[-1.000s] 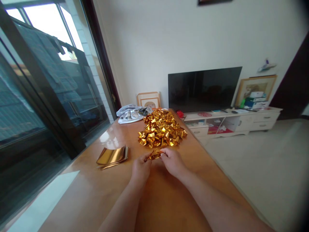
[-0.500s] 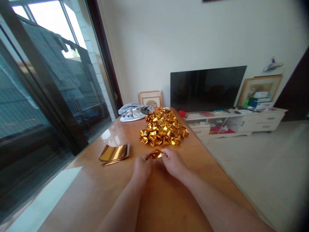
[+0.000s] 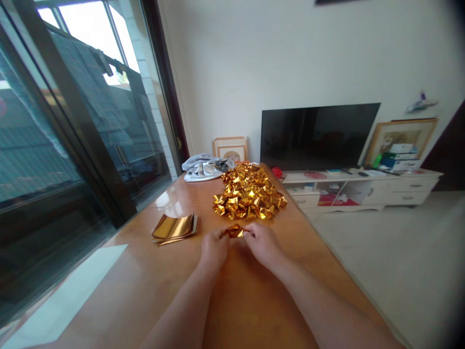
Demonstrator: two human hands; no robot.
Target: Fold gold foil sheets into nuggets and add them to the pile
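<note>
The gold piece [image 3: 235,231] looked fuller than a second before

The view had also swung a little to the left. At the far left was a big glass door [image 3: 98,121] with a dark frame. Next, a pale sheet [image 3: 74,293] lay flat on the shiny brown table [image 3: 250,300]. Then came a small stack of gold paper [image 3: 173,227], a bit bent on top. At the far end of the table sat a grey cloth bundle [image 3: 204,167]. The left hand [image 3: 215,248] was pinched narrow on the left end of the gold piece. The gold piece was between the hands, just in front of a big, bumpy pile of folded gold shapes [image 3: 250,193]. The right hand [image 3: 264,243] was pinched narrow on the right end. Well past it, a black TV [image 3: 316,138] stood on a white cabinet [image 3: 407,194].
</note>
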